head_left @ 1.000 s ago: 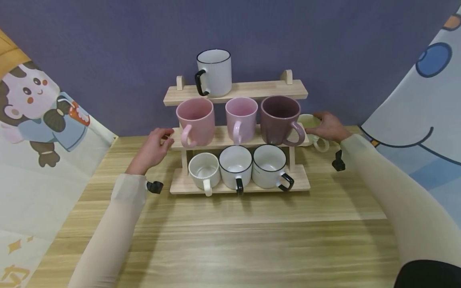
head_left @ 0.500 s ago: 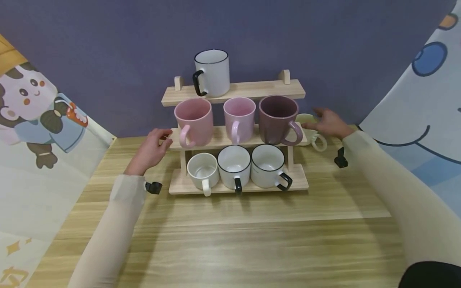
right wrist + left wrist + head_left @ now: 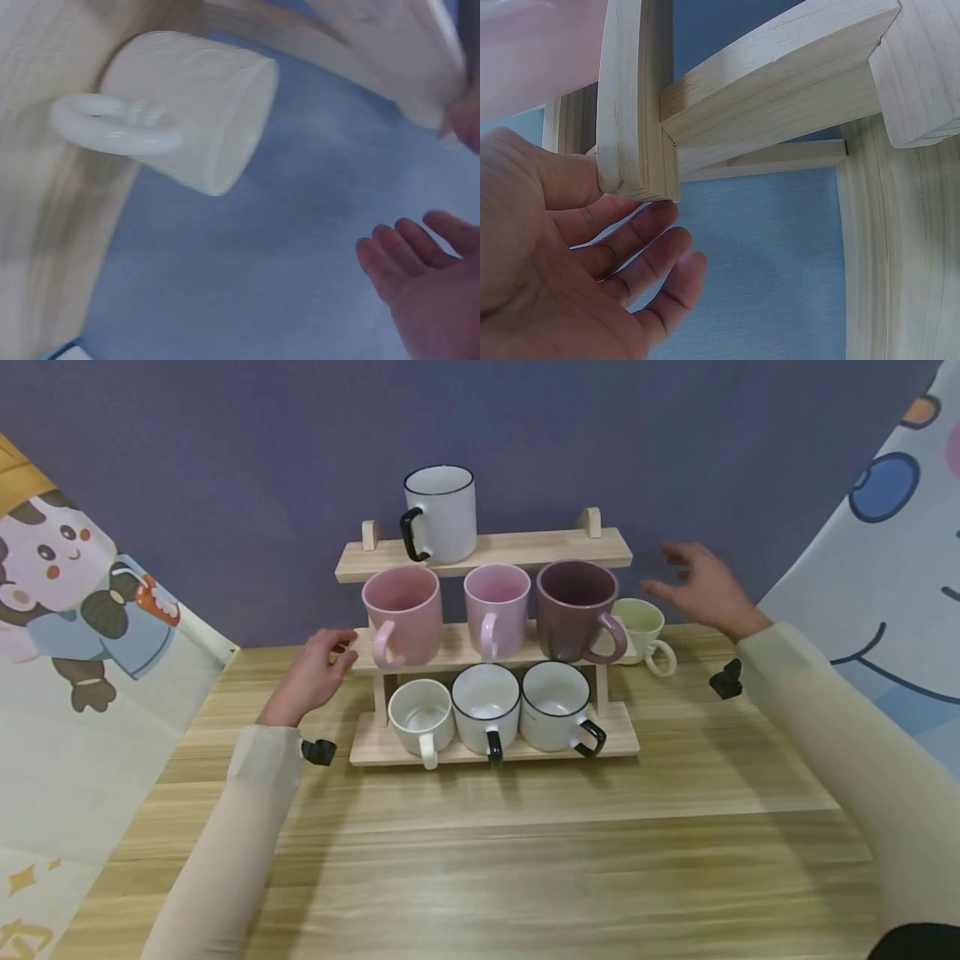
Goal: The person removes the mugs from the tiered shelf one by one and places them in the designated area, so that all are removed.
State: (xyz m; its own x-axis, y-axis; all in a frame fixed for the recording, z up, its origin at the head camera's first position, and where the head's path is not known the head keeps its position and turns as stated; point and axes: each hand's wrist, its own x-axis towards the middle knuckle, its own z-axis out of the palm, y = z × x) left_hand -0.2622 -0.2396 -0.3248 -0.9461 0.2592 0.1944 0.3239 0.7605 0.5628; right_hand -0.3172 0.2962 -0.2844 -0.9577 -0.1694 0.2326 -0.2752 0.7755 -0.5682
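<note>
My left hand (image 3: 311, 675) holds the left end of the middle shelf of a three-tier wooden rack (image 3: 615, 731); the left wrist view shows the thumb against the board end (image 3: 622, 112) and the fingers curled beneath. To the right of the rack, my right hand (image 3: 708, 589) is raised with its fingers apart, holding nothing. Below and left of it stands a pale green cup (image 3: 647, 639), its handle to the right. In the right wrist view, this cup (image 3: 187, 105) is apart from the right hand (image 3: 431, 281).
On the top shelf is a white mug (image 3: 450, 522) with a black handle. The middle shelf bears a pink mug (image 3: 408, 622), a lilac mug (image 3: 502, 614) and a dark mauve mug (image 3: 572, 622). Three white cups (image 3: 487, 718) fill the bottom shelf. Behind is a blue wall (image 3: 300, 468).
My right hand has let go of the green cup and moved up and to the right, uncovering it. The left hand has stayed on the shelf end.
</note>
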